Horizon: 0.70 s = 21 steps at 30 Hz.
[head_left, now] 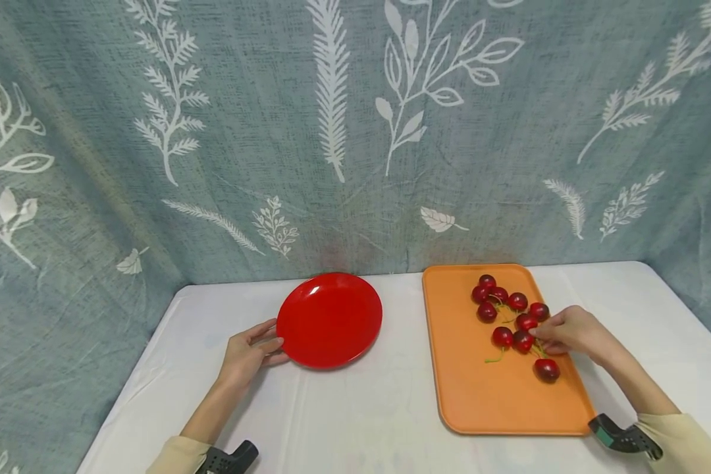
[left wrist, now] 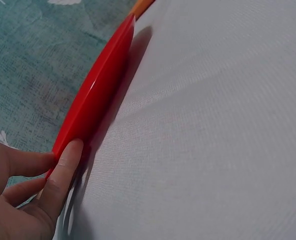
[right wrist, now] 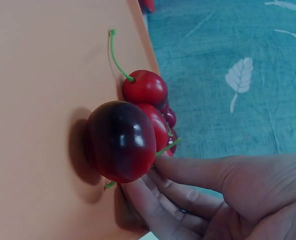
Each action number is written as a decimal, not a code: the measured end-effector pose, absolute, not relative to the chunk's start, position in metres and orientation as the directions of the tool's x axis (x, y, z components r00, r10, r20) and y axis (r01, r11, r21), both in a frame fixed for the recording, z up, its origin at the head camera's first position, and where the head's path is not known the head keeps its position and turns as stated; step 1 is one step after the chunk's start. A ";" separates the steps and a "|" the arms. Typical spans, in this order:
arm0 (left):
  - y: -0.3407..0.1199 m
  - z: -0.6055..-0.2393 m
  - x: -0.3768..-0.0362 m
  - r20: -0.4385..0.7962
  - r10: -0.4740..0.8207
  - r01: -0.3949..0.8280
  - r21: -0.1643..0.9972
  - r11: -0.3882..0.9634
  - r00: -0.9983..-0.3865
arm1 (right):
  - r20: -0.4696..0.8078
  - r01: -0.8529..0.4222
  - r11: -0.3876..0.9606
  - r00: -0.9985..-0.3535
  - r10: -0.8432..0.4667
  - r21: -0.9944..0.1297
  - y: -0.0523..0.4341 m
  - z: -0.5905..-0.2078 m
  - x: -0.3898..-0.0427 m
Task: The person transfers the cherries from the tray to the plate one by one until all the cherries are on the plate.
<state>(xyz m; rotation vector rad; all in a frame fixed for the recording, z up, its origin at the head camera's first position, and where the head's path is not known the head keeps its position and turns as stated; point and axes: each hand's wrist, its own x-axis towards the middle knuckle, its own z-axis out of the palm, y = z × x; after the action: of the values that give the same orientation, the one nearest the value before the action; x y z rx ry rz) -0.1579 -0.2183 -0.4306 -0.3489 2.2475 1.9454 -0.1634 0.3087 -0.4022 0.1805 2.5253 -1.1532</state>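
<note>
Left hand (head_left: 245, 352) at the near-left rim of a red plate (head_left: 330, 320), thumb and fingers (left wrist: 68, 160) curled against the rim's edge, gripping it lightly; seen from the left wrist as a thumb pressed along the plate's underside edge where it meets the cloth. Plate lying flat near the middle of the bench (head_left: 361, 421), towards the far edge, nothing on it.

Right hand (head_left: 571, 331) on an orange tray (head_left: 480, 401) that lies on the right half of the bench, just beside the plate but not touching it. Fingers (right wrist: 183, 172) bent round a green stem at the right side of a cluster of dark red cherries (head_left: 509, 309), pinching at the stem of one cherry (head_left: 523, 341) in the middle of the tray. From the right wrist, that cherry (right wrist: 120, 141) large in the foreground, resting on the tray, fingertips touching its stem end, more cherries crowded behind it. One further cherry (head_left: 547, 369) apart from the rest, nearer the tray's near edge, just below the hand.

Bench covered in a white cloth; a grey-green curtain (head_left: 355, 131) with white leaf print hanging behind the far edge and along both sides. Pale sleeves at both wrists, each with a dark wrist camera mount (head_left: 625, 436).
</note>
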 end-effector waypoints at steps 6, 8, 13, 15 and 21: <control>-0.219 -0.432 -0.159 -0.252 -0.072 -0.259 0.958 0.122 -0.965 | -0.367 0.252 0.650 -0.929 -0.045 -0.717 0.310 -0.405 -0.163; -0.218 -0.432 -0.160 -0.254 -0.065 -0.260 0.959 0.110 -0.965 | -0.371 0.259 0.648 -0.928 -0.040 -0.717 0.312 -0.405 -0.163; -0.216 -0.430 -0.163 -0.264 -0.056 -0.268 0.959 0.087 -0.963 | -0.368 0.256 0.645 -0.929 -0.042 -0.720 0.318 -0.404 -0.162; -0.216 -0.430 -0.163 -0.270 -0.062 -0.275 0.957 0.090 -0.961 | -0.367 0.255 0.646 -0.929 -0.042 -0.719 0.319 -0.403 -0.162; -0.217 -0.431 -0.161 -0.294 -0.081 -0.300 0.950 0.088 -0.952 | -0.358 0.244 0.654 -0.933 -0.043 -0.716 0.315 -0.397 -0.168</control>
<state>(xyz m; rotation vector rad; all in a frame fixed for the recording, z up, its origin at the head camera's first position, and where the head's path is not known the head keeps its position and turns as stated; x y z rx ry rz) -0.1610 -0.2174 -0.4308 -0.3882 2.1879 1.9790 -0.1676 0.3148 -0.3966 0.1595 2.5297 -1.1676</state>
